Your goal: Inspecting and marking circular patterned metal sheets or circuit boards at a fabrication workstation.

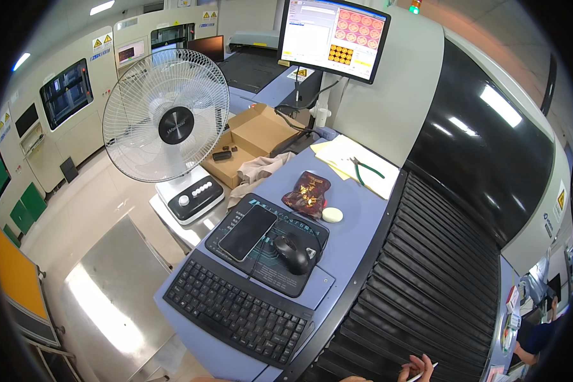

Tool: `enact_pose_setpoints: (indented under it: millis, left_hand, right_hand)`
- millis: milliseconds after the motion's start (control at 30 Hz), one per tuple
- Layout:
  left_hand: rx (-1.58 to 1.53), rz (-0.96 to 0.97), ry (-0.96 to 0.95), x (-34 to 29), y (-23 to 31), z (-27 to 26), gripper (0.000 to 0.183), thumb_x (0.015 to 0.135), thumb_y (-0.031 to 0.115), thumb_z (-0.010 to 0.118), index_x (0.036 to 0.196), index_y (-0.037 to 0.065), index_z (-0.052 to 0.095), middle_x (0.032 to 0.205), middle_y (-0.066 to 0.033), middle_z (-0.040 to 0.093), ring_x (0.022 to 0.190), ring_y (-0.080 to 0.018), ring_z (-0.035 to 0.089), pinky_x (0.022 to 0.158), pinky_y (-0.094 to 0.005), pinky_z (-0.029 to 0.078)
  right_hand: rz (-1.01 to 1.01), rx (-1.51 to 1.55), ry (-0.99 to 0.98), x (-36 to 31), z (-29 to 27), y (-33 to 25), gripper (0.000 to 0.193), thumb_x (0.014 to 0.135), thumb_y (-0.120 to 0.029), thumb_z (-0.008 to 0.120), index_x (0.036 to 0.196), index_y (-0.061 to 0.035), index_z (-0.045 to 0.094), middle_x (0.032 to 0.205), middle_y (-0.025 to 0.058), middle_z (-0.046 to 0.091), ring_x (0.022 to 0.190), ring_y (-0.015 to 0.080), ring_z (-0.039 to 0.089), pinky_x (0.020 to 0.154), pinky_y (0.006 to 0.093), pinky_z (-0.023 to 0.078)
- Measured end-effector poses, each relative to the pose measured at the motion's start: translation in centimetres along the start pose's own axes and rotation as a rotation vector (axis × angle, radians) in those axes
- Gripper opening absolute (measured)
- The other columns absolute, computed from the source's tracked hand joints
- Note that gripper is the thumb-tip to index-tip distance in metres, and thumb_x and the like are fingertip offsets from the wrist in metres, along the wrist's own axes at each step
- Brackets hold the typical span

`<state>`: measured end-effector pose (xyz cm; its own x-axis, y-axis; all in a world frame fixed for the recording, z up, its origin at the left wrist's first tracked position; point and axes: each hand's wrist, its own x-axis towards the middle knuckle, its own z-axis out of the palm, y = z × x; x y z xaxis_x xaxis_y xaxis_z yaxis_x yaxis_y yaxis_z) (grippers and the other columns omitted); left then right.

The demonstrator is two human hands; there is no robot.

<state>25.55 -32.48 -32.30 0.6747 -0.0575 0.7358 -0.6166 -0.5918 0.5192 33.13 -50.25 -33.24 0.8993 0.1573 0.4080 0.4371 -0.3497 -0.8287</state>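
Observation:
At the lower edge my right hand (417, 368) curls its fingers round a thin white pen-like stick (430, 368). It is over the black ribbed bellows cover (401, 286) of the machine. Only slivers of skin show along the lower edge to its left; one of them may be my left hand (354, 379), its fingers hidden. Left of the bellows, a black keyboard (235, 309) lies at the near end of the blue ledge. Beyond it, a mouse pad (274, 280) bears a dark phone (248, 232) and a black mouse (291, 253).
A dark red pouch (307, 193), a pale round object (332, 215) and green-handled pliers (368, 170) on paper lie farther along the ledge. A fan (167, 118) and an open carton (254, 137) stand left. A monitor (334, 35) hangs above. Another person's arm (527, 353) shows far right.

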Motion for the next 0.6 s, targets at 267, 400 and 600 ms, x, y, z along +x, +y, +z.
enact_pose_setpoints:
  millis: [267,400,600]
  left_hand:
    - [-0.078,-0.042,-0.174,0.1,-0.5,-0.1,0.024,0.081,0.03,0.071,0.081,0.008,0.063,0.08,-0.0064,0.062,0.07,-0.0231,0.063,0.064,-0.0378,0.051]
    - [-0.06,-0.02,-0.144,0.1,-0.8,0.2,0.021,0.081,0.028,0.069,0.077,0.01,0.06,0.076,-0.0046,0.06,0.065,-0.0218,0.062,0.058,-0.0366,0.049]
    - [-0.024,0.001,-0.103,0.1,-1.0,0.6,0.019,0.081,0.025,0.067,0.072,0.013,0.057,0.07,-0.0022,0.059,0.058,-0.0202,0.059,0.05,-0.0351,0.046]
  right_hand:
    - [0.053,-0.137,-0.057,0.5,-0.4,-0.6,0.044,0.094,0.005,0.06,0.137,0.0032,0.049,0.115,0.0192,0.068,0.093,0.0209,0.066,0.084,0.0315,0.055]
    - [0.044,-0.1,-0.055,0.5,-0.6,-0.7,0.044,0.094,0.003,0.061,0.136,0.0044,0.049,0.115,0.02,0.068,0.092,0.0211,0.066,0.085,0.0319,0.054]
    - [0.043,-0.008,-0.026,0.4,-0.9,-0.1,0.045,0.093,0.002,0.063,0.136,0.005,0.049,0.115,0.0211,0.068,0.088,0.0205,0.065,0.082,0.0323,0.053]
